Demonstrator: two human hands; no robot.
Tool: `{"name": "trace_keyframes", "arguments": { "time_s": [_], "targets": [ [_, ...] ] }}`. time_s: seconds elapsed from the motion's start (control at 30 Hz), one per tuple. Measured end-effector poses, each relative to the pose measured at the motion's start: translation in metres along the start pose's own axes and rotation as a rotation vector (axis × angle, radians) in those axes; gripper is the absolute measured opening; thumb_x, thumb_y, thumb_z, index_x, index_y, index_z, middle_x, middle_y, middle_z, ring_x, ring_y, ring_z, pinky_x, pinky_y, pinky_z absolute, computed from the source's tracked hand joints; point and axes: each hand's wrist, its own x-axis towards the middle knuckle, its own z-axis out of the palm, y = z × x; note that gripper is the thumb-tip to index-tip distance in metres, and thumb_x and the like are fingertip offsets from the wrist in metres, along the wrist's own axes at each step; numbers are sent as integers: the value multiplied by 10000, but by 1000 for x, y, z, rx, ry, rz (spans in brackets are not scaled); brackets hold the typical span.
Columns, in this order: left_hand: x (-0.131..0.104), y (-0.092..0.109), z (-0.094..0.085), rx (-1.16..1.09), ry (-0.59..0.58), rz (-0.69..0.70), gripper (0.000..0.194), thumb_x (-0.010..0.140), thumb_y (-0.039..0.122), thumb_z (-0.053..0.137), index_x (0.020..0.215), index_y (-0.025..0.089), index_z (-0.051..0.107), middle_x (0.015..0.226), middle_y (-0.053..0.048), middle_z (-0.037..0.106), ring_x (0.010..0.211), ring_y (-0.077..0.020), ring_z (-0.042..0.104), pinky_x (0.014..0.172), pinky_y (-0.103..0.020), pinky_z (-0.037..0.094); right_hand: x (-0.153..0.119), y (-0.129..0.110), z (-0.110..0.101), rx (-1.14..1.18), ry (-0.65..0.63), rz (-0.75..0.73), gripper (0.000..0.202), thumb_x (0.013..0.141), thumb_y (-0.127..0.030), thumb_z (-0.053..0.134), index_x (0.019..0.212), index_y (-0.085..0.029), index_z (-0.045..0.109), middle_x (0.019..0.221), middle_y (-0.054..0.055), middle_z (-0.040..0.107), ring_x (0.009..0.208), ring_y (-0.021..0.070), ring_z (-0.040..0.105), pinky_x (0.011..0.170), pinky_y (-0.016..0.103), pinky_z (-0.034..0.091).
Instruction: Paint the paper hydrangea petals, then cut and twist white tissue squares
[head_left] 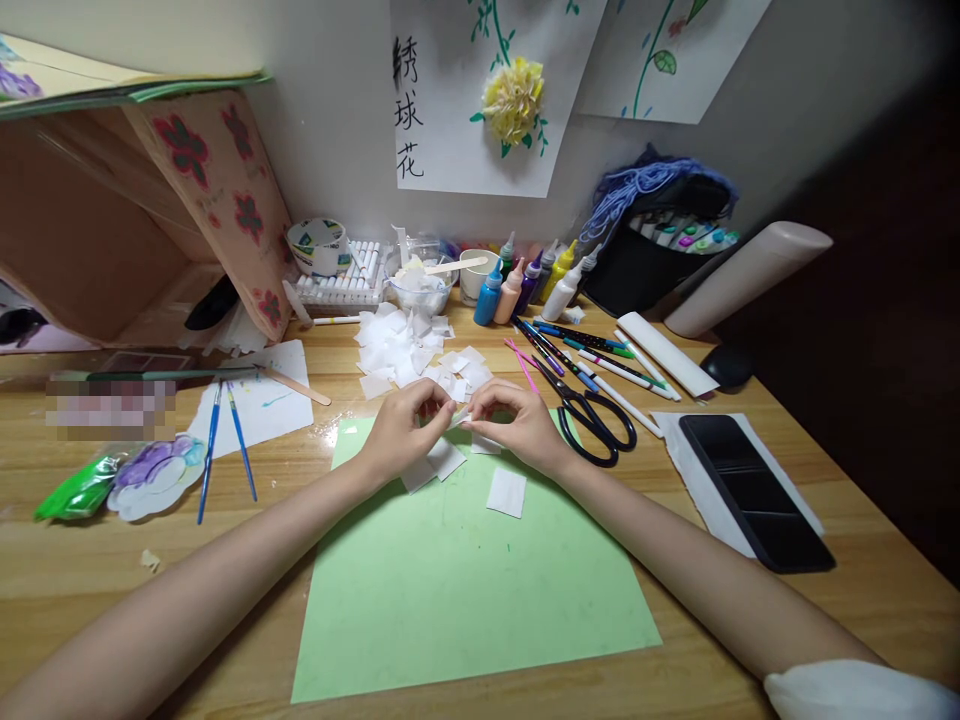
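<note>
Both my hands meet above the far edge of a green sheet of paper (480, 590). My left hand (409, 425) pinches one side of a small piece of white paper (460, 418), and my right hand (517, 425) pinches its other side. The fingers partly hide that piece. Under and beside my left hand lie white paper squares (448, 459). Another white square (507, 493) rests on the green sheet below my right hand. Just beyond my hands, a heap of cut white paper pieces (397, 345) is spread over the wooden table.
Black-handled scissors (589, 415) lie right of my right hand, among several pens (622, 370). Paint bottles (517, 285) stand behind. A black phone-like slab (754, 490) is at the right. Paintbrushes (212, 450) and a paint palette (157, 478) lie left, near a painted cardboard box (217, 190).
</note>
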Motion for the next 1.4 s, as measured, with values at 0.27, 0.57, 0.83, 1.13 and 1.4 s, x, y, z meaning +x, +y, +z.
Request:
{"name": "trace_keyframes", "arguments": {
  "time_s": [0.27,0.57,0.83,1.13,1.4],
  "targets": [
    [0,-1,1,4,-73,-5,154,816,293,527,736,168,569,671,10,581,591,-106,481,549,-231,358,-4,-5,2,-109,3,-136,97,732,-218,678,679,-213,598,750,30,613,754,170,582,673,322,470],
    [2,-4,-2,-67,88,-162,97,810,234,463,726,186,465,620,38,462,546,-99,410,514,-232,316,-1,-1,-6,133,-214,-92,206,689,-244,732,627,-203,541,793,36,637,809,174,588,802,379,462],
    [3,-8,-1,-144,176,-163,132,850,275,458,745,197,439,647,39,442,566,-98,404,533,-230,323,0,0,-8,314,-320,10,237,694,-247,724,629,-189,504,743,25,606,709,140,576,718,330,474],
    [6,-12,1,-347,160,-150,186,843,381,513,828,196,496,750,9,509,641,-111,473,583,-227,415,0,1,-2,126,-161,124,231,696,-324,714,790,-188,554,778,13,567,694,127,528,652,269,447],
    [1,-4,-1,-219,81,-50,155,856,337,515,824,187,541,719,9,544,597,-97,455,540,-221,372,-1,2,-1,114,-47,121,190,801,-368,593,888,-200,606,809,20,583,719,137,532,665,270,429]
  ]
}}
